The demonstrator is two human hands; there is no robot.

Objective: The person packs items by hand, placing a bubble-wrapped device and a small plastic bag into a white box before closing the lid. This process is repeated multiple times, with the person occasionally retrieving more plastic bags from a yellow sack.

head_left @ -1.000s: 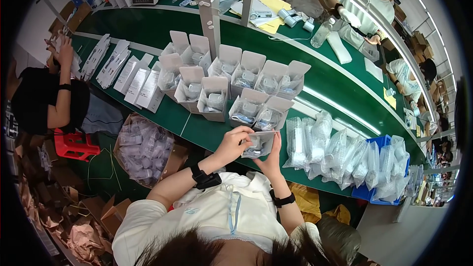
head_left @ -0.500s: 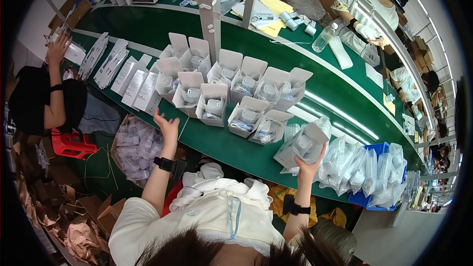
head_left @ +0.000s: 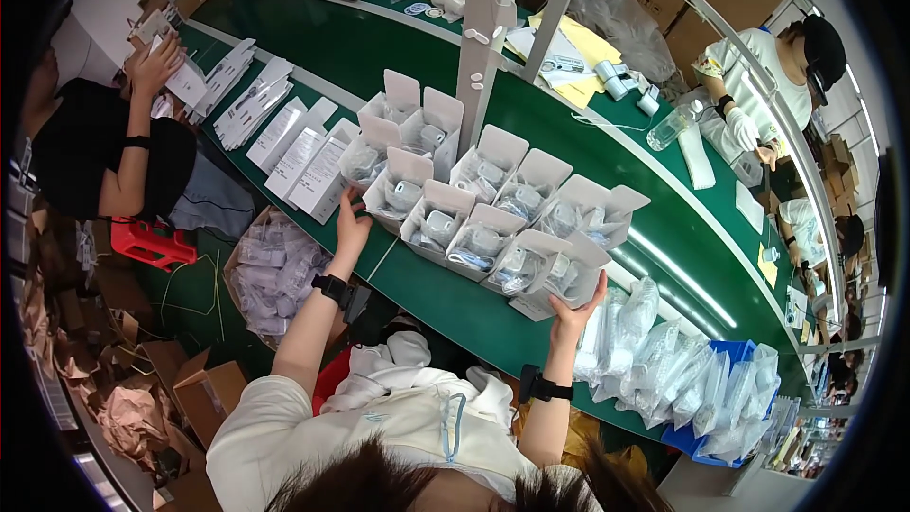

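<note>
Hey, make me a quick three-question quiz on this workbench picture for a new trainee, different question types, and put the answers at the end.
1. True or false: the left hand is holding a bubble-wrapped pack.
2. Multiple choice: what colour is the bin under some of the bubble-wrapped packs?
A) red
B) blue
C) yellow
3. Fill in the blank: the ____ hand grips the open box nearest the bubble-wrapped packs.

Key:
1. False; it is by the far-left end of the group of open boxes, with no pack in it.
2. B, blue.
3. Right; the right hand is on that box.
</note>
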